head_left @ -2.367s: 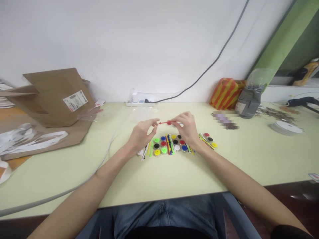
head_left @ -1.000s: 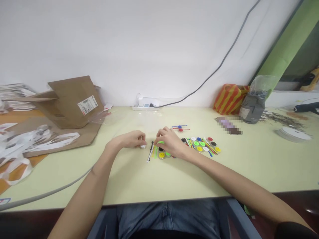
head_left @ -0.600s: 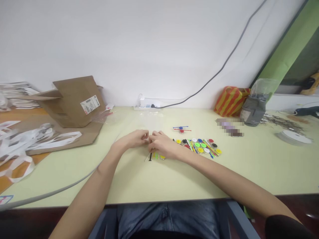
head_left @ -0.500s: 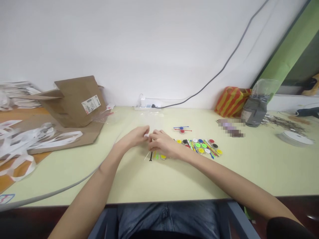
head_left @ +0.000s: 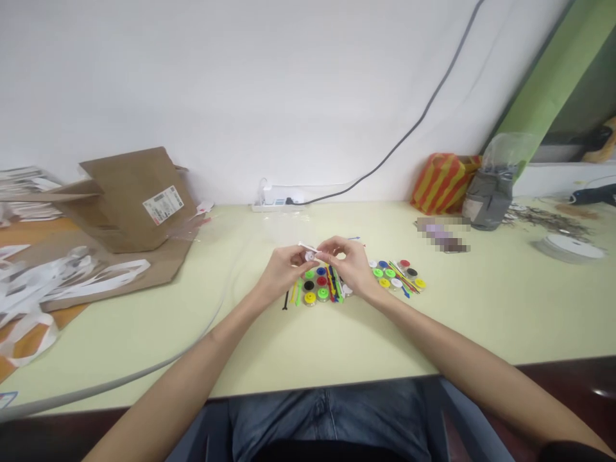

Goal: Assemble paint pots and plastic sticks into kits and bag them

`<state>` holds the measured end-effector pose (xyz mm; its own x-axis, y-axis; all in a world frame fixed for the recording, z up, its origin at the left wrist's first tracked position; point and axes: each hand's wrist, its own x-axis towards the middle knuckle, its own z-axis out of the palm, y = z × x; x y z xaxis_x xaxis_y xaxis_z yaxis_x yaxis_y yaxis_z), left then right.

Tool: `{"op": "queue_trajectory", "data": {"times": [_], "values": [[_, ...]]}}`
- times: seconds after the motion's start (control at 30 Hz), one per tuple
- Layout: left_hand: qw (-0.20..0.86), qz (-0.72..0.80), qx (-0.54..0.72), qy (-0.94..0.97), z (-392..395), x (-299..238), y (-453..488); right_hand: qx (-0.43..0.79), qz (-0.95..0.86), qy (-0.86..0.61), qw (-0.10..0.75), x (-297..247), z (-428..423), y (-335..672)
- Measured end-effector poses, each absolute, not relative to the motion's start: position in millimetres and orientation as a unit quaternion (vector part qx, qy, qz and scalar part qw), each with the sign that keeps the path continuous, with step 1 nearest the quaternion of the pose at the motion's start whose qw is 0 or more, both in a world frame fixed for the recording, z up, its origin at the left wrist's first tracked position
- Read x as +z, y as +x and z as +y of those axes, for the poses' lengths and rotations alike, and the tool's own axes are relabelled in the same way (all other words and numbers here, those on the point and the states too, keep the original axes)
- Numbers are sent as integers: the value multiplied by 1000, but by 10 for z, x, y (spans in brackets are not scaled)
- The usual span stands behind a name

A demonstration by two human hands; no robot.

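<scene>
My left hand (head_left: 285, 268) is closed, its thumb and fingers pinching a small white disc (head_left: 310, 255) with a clear base. My right hand (head_left: 350, 264) is closed on the end of a thin white plastic arrow (head_left: 307, 246), which lies across the top of the disc. Both hands meet just above the table. Below them lie rows of coloured discs on clear bases, such as a yellow disc (head_left: 310, 298) and a black disc (head_left: 308, 285). Loose plastic arrows lie among them, among them a black arrow (head_left: 285, 300). My right hand hides part of the rows.
An open cardboard box (head_left: 139, 199) and white straps (head_left: 96, 276) lie at the left. A grey cable (head_left: 158, 364) crosses the table. Against the wall sits a power strip (head_left: 276, 206). A striped bag (head_left: 440, 184), a grey bag (head_left: 487, 200) and a spool (head_left: 570, 249) stand at the right.
Both hands have moved right and slightly up, over the discs. The white arrow now shows between them, resting across the white disc. The camera view has shifted slightly.
</scene>
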<state>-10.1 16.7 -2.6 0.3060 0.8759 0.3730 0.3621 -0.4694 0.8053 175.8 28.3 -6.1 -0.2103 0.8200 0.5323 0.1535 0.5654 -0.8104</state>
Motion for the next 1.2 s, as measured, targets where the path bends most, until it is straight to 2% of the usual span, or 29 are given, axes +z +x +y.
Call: {"op": "queue_trajectory", "data": {"times": [0.17, 0.43, 0.7, 0.9, 1.07, 1.2], "values": [[304, 408, 423, 750, 148, 0, -69, 375, -684, -308, 545, -124, 316, 1759], [274, 406, 409, 770, 120, 9, -72, 395, -694, -306, 518, -153, 305, 1736], [185, 393, 426, 793, 104, 32, -45, 304, -697, -349, 548, -91, 297, 1767], [116, 413, 414, 803, 133, 43, -89, 253, -719, -363, 537, -143, 290, 1760], [116, 402, 412, 809, 133, 54, -95, 176, -755, -366, 516, -144, 250, 1764], [158, 394, 412, 806, 132, 41, -95, 111, -786, -362, 488, -126, 217, 1768]]}}
